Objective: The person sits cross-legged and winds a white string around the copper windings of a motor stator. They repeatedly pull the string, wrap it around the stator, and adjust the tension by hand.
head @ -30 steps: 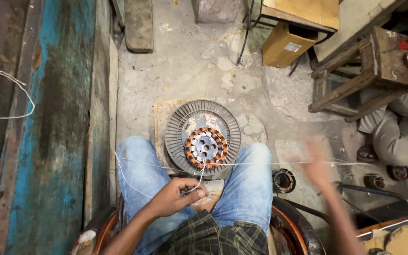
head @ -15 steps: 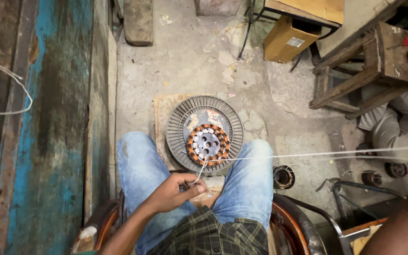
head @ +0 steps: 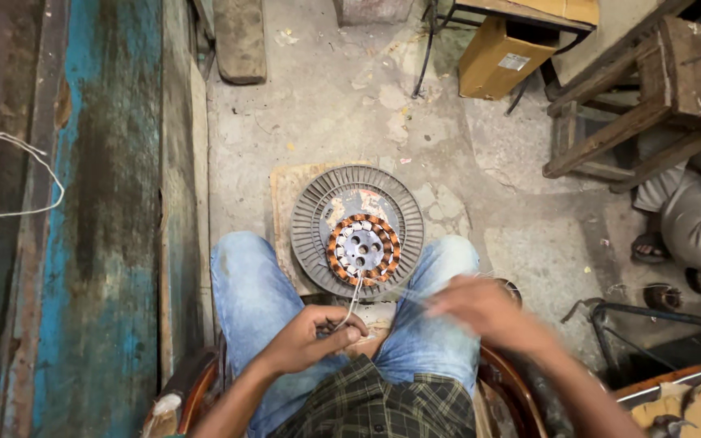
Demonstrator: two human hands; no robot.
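Fingers (head: 342,326) of left hand (head: 314,337) pinched shut on thin wire (head: 354,296), between knees. Right hand (head: 480,308) blurred over right knee, grip unclear. Wire runs up to copper-wound stator (head: 363,247) in grey finned housing (head: 310,231) on floor. Beyond: cardboard box (head: 501,57), wooden stool (head: 651,89).

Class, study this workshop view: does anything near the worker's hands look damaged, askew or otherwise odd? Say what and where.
Nothing is spilled or broken. The round motor part with copper windings lies flat on a board between the knees. The left hand pinches a thin wire running to it. Only the right hand is blurred. The concrete floor is cracked and patched.
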